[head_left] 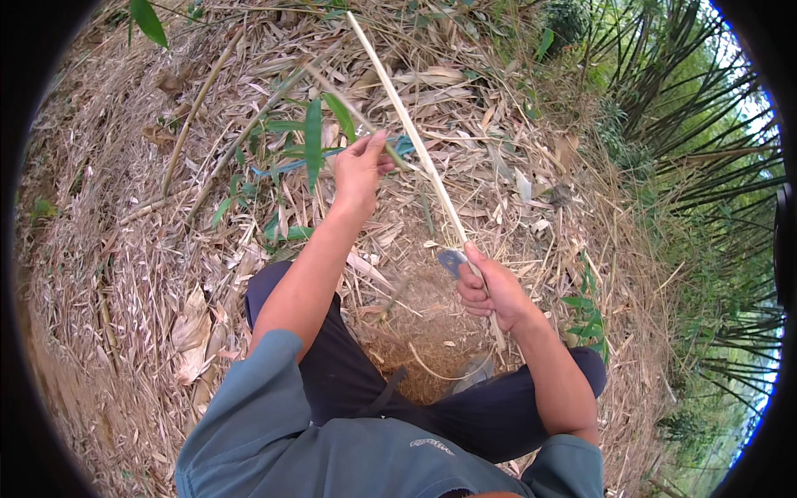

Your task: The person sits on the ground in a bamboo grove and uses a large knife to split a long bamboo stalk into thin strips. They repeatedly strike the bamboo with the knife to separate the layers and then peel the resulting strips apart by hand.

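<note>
My right hand point(494, 289) is closed in front of my lap, wrapped around the lower part of a long, pale, peeled bamboo stick point(407, 124). The stick slants up and away to the left. Beside the fist a grey metal blade point(449, 261) sticks out; its handle is hidden, so I cannot tell how it is held. Farther forward, my left hand point(359, 173) is closed, its fingertips pinching a thin greenish-brown bamboo strip point(392, 155). The strip's near end reaches close to the pale stick; whether they touch is unclear. Green leaves point(313, 141) show just left of that hand.
Dry bamboo leaves point(448, 79) cover the ground. Blue cord or plastic point(292, 167) lies among green leaves. Long thin canes point(199, 108) rest at the left. My bent legs point(490, 411) frame a patch of brown soil point(415, 361). Dense bamboo stems point(706, 149) stand at right.
</note>
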The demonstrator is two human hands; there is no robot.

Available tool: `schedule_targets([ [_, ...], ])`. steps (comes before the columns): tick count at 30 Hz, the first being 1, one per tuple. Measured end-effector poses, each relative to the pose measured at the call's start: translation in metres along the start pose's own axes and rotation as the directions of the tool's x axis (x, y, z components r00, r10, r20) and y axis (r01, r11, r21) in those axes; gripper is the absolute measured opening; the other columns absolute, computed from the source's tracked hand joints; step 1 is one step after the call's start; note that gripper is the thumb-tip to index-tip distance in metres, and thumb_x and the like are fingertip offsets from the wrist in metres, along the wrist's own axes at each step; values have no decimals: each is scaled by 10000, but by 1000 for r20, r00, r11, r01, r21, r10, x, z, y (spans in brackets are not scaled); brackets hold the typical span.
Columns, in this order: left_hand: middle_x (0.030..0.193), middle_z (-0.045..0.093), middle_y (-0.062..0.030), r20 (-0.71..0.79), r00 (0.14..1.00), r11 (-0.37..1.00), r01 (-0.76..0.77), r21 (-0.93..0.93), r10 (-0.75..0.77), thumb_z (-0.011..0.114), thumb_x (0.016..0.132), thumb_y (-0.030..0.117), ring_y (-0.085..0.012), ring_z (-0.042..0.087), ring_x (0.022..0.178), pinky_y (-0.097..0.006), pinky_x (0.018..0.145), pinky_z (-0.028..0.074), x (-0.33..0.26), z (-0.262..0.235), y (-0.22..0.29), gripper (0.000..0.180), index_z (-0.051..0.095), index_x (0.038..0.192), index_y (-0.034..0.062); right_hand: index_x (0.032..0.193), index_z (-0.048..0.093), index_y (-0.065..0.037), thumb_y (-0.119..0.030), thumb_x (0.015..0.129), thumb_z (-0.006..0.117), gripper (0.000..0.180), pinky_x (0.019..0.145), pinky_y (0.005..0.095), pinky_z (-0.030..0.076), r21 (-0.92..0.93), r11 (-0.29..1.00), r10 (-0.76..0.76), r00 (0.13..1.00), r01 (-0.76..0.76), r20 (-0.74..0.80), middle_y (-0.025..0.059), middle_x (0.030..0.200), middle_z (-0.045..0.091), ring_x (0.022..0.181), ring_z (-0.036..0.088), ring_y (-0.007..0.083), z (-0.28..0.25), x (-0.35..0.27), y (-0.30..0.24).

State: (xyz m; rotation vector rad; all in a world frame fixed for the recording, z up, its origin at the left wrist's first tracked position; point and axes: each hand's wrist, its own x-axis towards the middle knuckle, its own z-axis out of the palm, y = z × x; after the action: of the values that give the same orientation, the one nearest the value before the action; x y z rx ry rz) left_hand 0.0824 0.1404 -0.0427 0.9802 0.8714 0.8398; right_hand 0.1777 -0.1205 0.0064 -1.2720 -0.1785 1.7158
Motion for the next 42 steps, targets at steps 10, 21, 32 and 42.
schedule_targets([
  [10, 905, 704, -143, -515, 786, 728, 567, 384, -341, 691, 943, 159, -219, 661, 625, -330, 494, 539, -16, -109, -217, 227, 686, 1055, -38, 624, 344, -201, -406, 1036, 541, 501, 356, 220, 208, 58, 998, -23, 994, 17, 111, -84, 505, 321, 394, 261, 38, -25, 15, -1],
  [21, 1291, 438, -310, -482, 750, 329, 362, 872, 453, 685, 793, 128, -427, 481, 1185, -521, 1043, 385, -16, -98, -180, 599, 504, 1323, -86, 636, 579, -51, -380, 906, 692, 441, 456, 360, 388, -475, 879, -118, 984, 40, -135, 36, 536, 524, 439, 468, 155, -41, 34, 10],
  [32, 1187, 645, -162, 884, 455, -128, -888, 441, -107, 618, 937, 201, -348, 567, 1184, -479, 1064, 389, -4, -26, 26, 318, 634, 1237, 96, 884, 725, 4, -421, 916, 671, 430, 624, 440, 501, -954, 289, -339, 922, -84, -184, 130, 713, 657, 633, 621, 252, -90, -27, -33],
  [42, 848, 657, -255, 593, 640, 70, -648, 758, -488, 486, 1029, 342, -473, 627, 830, -561, 770, 471, -16, -83, -99, 345, 591, 958, 21, 1124, 652, -33, -476, 891, 700, 502, 830, 440, 547, -966, 41, -903, 405, -255, -146, 151, 970, 722, 933, 697, 311, -216, -61, -40],
])
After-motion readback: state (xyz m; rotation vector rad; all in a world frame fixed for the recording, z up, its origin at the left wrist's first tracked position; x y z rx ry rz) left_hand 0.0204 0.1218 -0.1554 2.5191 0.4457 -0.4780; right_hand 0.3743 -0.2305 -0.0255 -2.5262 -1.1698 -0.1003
